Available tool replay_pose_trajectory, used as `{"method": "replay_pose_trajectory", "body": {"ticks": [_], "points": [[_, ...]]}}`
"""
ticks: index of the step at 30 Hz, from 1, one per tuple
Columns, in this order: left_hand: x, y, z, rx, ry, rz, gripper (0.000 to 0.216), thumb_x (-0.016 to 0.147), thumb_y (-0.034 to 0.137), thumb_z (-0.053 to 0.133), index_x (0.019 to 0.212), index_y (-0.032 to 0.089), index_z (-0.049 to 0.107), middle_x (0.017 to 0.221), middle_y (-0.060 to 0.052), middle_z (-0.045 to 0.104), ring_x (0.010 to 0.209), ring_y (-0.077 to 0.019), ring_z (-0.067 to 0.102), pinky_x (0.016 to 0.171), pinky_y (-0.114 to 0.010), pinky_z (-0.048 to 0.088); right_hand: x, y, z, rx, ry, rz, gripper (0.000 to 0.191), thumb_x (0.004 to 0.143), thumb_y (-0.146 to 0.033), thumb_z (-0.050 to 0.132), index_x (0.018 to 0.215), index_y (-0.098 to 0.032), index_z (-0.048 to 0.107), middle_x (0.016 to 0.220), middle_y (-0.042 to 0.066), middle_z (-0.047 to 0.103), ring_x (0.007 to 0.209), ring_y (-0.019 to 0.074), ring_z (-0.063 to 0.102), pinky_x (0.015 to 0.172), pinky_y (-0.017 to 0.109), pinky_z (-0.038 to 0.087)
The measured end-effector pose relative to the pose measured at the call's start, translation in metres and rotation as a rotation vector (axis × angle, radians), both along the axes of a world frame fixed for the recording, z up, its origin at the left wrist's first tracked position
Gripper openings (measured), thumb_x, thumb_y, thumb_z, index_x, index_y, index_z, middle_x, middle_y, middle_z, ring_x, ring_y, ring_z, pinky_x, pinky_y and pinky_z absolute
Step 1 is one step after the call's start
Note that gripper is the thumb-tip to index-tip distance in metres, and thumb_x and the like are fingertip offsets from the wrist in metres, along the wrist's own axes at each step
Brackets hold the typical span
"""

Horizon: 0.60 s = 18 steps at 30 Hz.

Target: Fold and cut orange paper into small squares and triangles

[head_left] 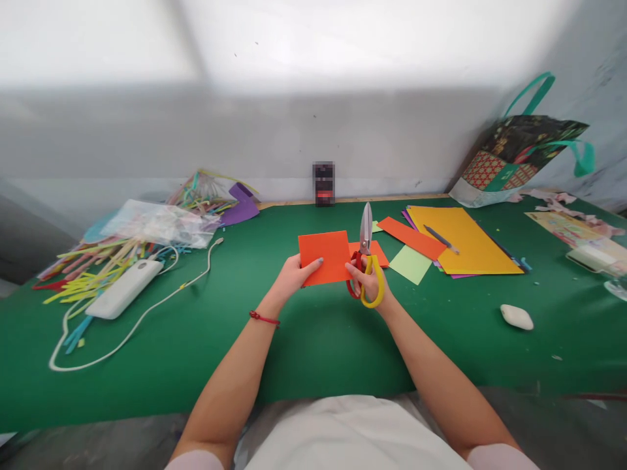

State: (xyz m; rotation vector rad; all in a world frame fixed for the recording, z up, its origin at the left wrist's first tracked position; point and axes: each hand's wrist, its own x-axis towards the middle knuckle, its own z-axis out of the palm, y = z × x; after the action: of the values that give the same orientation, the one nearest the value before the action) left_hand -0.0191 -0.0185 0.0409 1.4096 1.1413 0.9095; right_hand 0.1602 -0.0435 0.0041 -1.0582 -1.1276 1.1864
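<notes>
Orange paper square (324, 256) sits just above the green table (313, 352), near the middle and a little towards the wall. My left hand (292, 275) pinches its lower left corner, thumb on top and the other fingers hidden beneath the sheet. Touching its right edge are the scissors (365, 251), gripped by my right hand (371, 282), which is closed through the red and yellow loops. The blades point away from me and look closed together, though I cannot tell whether they bite the paper. A second orange piece (381, 253) lies under the scissors, mostly covered by them and by the square.

Just to the right lie a pale green slip (410, 264), an orange strip (412, 238) and a yellow sheet (465, 248) with a pencil (441, 240) on it. Purple edges peek from under the yellow one, so how many sheets are stacked there is unclear. A white oval thing (516, 317) rests nearer me; I cannot make out what it is.

Well to the left are a white power bank (125, 288) with its cable (142, 320), a heap of coloured strips (91, 277) and a clear plastic bag (157, 223). By the wall stands a small dark object (323, 184), blurred past recognition, and a patterned bag (519, 156) leans in the far right corner
</notes>
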Motion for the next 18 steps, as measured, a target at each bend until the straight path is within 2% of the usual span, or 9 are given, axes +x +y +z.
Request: {"method": "replay_pose_trajectory", "body": {"ticks": [6, 10, 12, 15, 18], "points": [[0.0031, 0.0033, -0.0098, -0.033, -0.081, -0.002, 0.049, 0.071, 0.054, 0.061, 0.092, 0.01, 0.062, 0.066, -0.006, 0.062, 0.046, -0.0101, 0.05, 0.036, -0.019, 0.03, 0.0012, 0.0008, -0.002, 0.065, 0.07, 0.018, 0.036, 0.067, -0.046, 0.068, 0.071, -0.022, 0.042, 0.03, -0.013, 0.038, 0.022, 0.0086, 0.036, 0.026, 0.02, 0.028], [0.0054, 0.001, -0.0084, -0.009, -0.151, 0.026, 0.043, 0.073, 0.055, 0.058, 0.081, 0.013, 0.058, 0.052, 0.001, 0.053, 0.037, -0.0063, 0.041, 0.033, -0.019, 0.027, -0.0001, 0.0003, -0.0019, 0.083, 0.06, -0.027, 0.034, 0.068, -0.046, 0.067, 0.072, -0.022, 0.044, 0.031, -0.012, 0.038, 0.023, 0.0088, 0.037, 0.027, 0.021, 0.03], [0.006, -0.0009, -0.0058, 0.006, -0.154, -0.015, 0.039, 0.075, 0.054, 0.056, 0.075, 0.015, 0.054, 0.045, 0.004, 0.049, 0.034, -0.0062, 0.04, 0.034, -0.019, 0.03, -0.0009, 0.0003, -0.0024, 0.081, 0.022, -0.087, 0.032, 0.069, -0.046, 0.066, 0.072, -0.022, 0.045, 0.03, -0.012, 0.038, 0.024, 0.0091, 0.037, 0.029, 0.021, 0.032], [0.0074, -0.003, -0.0032, 0.003, -0.125, -0.138, 0.032, 0.075, 0.048, 0.057, 0.075, 0.016, 0.049, 0.044, 0.004, 0.052, 0.035, -0.0082, 0.046, 0.037, -0.02, 0.035, -0.0005, 0.0016, -0.0023, 0.065, -0.03, -0.182, 0.032, 0.07, -0.048, 0.065, 0.07, -0.021, 0.047, 0.03, -0.011, 0.038, 0.025, 0.0094, 0.037, 0.031, 0.023, 0.034], [0.0089, -0.0029, -0.0026, 0.037, -0.132, -0.091, 0.029, 0.074, 0.044, 0.056, 0.079, 0.017, 0.047, 0.043, 0.005, 0.053, 0.034, -0.0091, 0.047, 0.036, -0.02, 0.037, 0.0006, 0.0042, -0.0022, 0.014, -0.005, -0.193, 0.038, 0.073, -0.056, 0.059, 0.064, -0.021, 0.047, 0.035, -0.009, 0.038, 0.027, 0.0076, 0.036, 0.032, 0.022, 0.034]]}}
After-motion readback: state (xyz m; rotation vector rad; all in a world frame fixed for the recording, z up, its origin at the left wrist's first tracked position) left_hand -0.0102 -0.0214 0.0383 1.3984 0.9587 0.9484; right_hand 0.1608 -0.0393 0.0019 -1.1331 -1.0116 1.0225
